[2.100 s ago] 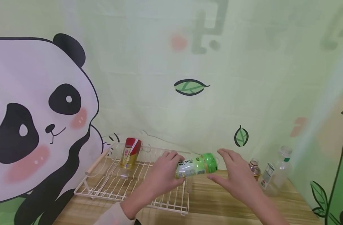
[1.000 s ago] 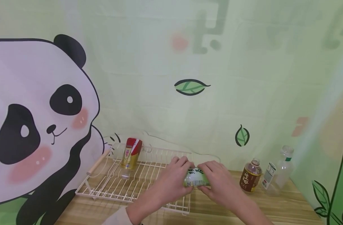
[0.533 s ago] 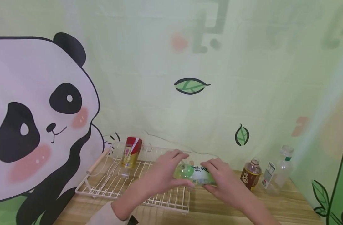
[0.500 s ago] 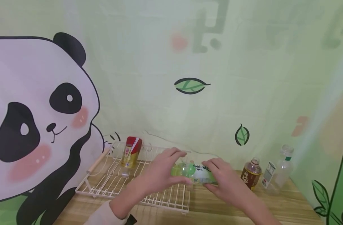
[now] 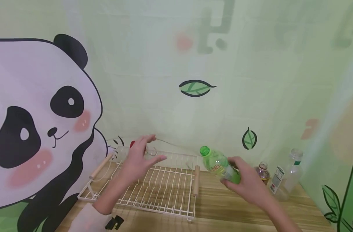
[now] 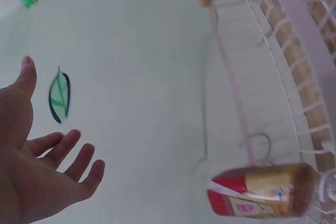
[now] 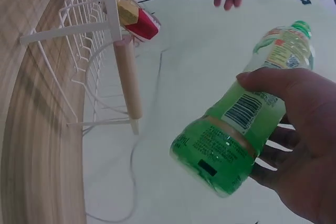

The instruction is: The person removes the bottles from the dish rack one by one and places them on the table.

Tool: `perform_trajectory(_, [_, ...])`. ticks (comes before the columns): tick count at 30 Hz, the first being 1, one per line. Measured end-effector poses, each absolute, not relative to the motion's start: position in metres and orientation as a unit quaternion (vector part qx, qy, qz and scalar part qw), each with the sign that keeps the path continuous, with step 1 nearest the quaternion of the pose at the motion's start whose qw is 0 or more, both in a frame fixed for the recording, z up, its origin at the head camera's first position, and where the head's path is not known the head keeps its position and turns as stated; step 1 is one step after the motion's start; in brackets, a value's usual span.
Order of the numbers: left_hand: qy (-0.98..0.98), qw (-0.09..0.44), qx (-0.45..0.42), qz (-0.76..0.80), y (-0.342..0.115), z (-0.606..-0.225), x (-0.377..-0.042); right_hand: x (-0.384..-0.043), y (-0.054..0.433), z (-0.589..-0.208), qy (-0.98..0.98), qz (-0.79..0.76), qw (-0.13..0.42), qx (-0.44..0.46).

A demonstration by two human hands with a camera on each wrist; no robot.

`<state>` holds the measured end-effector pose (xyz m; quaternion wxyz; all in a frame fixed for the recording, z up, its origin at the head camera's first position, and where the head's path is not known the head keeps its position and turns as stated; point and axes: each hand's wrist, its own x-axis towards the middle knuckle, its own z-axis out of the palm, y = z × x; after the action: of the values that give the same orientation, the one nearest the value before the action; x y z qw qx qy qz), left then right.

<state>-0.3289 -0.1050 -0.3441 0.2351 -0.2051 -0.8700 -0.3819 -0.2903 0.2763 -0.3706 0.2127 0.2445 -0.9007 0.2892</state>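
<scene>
My right hand (image 5: 247, 182) grips a green plastic bottle (image 5: 218, 164) near its base, with the thumb on one side and the fingers wrapped round the other. The bottle is tilted in the air to the right of the rack, its green neck pointing up and left. In the right wrist view, its green base and barcode face the camera. My left hand (image 5: 137, 159) hovers over the left part of the white wire rack (image 5: 165, 211), fingers spread and holding nothing. Behind it, mostly hidden in the head view, a red-and-gold bottle (image 6: 262, 191) leans upside down in the rack.
A dark-labelled bottle (image 5: 263, 172), partly hidden by my right wrist, stands at the right of the wooden table (image 5: 223, 212). Beside it is a clear bottle (image 5: 289, 177) with a white label. The rack has wooden handles (image 5: 196, 181). A panda-printed cloth hangs behind.
The green bottle has passed from my left hand to my right hand and now tilts neck up. My left hand has let go and moved left over the rack.
</scene>
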Motion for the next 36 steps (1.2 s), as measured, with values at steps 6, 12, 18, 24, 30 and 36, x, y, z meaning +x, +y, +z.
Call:
perform_trajectory(6, [-0.853, 0.270, -0.156, -0.418, -0.135, -0.356, -0.351, -0.301, 0.292, -0.380, -0.898, 0.337, 0.214, 0.182])
perform_trajectory(12, [-0.842, 0.280, -0.113, -0.446, -0.156, -0.372, -0.368, -0.311, 0.303, -0.392, -0.894, 0.370, 0.207, 0.147])
perform_trajectory(18, [-0.848, 0.274, -0.046, -0.451, -0.163, -0.394, -0.381, -0.325, 0.317, -0.414, -0.887, 0.409, 0.185, 0.105])
perform_trajectory(24, [-0.865, 0.252, -0.005, -0.433, -0.167, -0.425, -0.392, -0.339, 0.326, -0.447, -0.893, 0.413, 0.170, 0.050])
perform_trajectory(30, [-0.887, 0.210, 0.019, -0.411, -0.169, -0.445, -0.400, -0.350, 0.333, -0.475, -0.890, 0.424, 0.169, 0.012])
perform_trajectory(36, [-0.889, 0.178, 0.026, -0.421, -0.168, -0.459, -0.408, -0.356, 0.338, -0.491, -0.898, 0.411, 0.156, -0.022])
